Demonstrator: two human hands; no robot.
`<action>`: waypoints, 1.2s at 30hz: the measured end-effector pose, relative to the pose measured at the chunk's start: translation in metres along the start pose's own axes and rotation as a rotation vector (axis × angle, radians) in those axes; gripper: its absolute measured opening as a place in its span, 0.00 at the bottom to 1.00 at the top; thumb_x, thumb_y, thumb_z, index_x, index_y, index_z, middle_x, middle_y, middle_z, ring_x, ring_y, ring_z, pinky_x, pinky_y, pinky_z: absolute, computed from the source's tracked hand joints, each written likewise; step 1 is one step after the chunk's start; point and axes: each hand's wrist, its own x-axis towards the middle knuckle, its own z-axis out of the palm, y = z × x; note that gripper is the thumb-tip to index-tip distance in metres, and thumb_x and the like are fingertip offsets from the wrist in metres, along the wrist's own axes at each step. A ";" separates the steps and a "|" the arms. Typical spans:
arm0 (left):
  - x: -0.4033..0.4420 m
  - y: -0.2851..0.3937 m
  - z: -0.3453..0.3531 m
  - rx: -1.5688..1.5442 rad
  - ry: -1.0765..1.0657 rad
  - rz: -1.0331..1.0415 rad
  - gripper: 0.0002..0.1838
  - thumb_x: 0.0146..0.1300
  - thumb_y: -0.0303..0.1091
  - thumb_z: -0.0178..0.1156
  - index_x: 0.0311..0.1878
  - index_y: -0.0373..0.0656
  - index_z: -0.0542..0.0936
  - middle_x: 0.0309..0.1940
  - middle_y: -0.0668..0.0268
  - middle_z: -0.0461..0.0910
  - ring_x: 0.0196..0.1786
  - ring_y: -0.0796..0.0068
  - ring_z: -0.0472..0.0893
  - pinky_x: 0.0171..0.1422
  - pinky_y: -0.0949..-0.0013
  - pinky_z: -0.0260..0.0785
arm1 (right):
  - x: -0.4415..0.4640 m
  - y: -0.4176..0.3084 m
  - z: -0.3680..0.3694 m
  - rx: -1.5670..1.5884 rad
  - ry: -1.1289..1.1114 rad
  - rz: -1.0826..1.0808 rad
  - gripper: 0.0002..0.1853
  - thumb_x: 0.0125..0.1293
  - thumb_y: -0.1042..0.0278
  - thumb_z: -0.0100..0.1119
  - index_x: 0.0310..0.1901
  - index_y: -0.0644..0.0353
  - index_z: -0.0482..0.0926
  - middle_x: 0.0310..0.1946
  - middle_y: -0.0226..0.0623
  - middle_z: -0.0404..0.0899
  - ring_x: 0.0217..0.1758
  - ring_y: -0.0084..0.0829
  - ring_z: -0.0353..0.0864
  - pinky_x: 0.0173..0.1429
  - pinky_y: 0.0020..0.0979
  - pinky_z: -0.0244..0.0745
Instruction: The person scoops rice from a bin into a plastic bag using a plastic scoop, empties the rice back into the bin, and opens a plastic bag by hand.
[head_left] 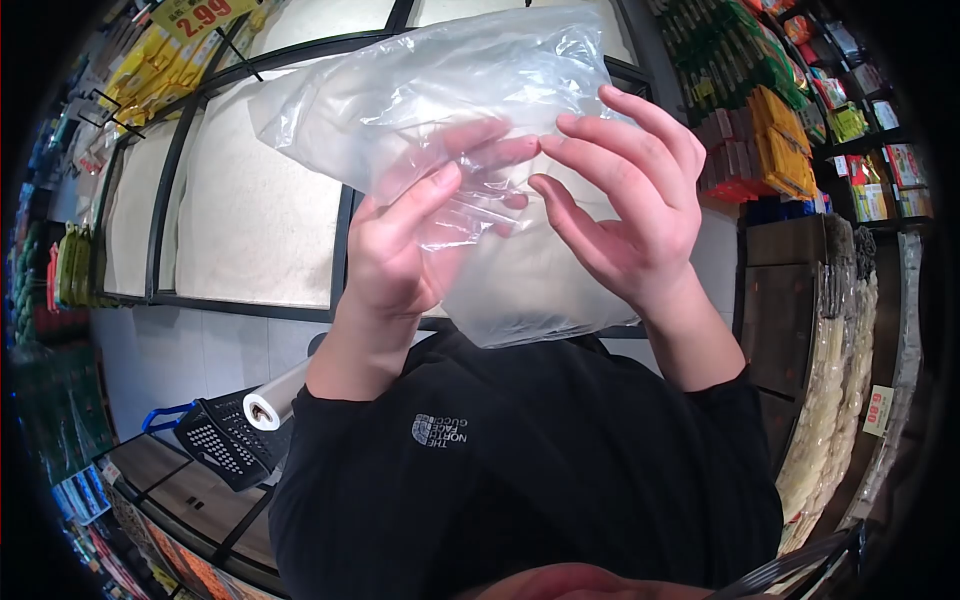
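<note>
A clear plastic bag [480, 70], crumpled and apparently containing nothing, hangs in front of my chest. My left hand [400, 240] grips it near its middle, thumb on the near side. Several of that hand's fingers show through the thin film. To the right, my right hand [630, 190] has its fingers apart and curved toward the bag. Its fingertips are right beside the film; whether they touch it I cannot tell.
Dark-framed bins of whitish contents [260, 210] lie ahead. A black basket [230, 440] and a white roll [264, 411] are at lower left. Packaged goods [780, 140] line the right shelves. A yellow price sign [203, 17] hangs at upper left.
</note>
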 end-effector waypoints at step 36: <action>0.046 -0.041 -0.055 0.046 0.336 0.027 0.16 0.63 0.23 0.70 0.53 0.37 0.82 0.42 0.64 0.84 0.40 0.77 0.82 0.42 0.73 0.76 | -0.067 0.083 0.022 1.072 -0.178 1.270 0.12 0.70 0.67 0.68 0.51 0.62 0.82 0.37 0.25 0.84 0.37 0.13 0.77 0.41 0.18 0.67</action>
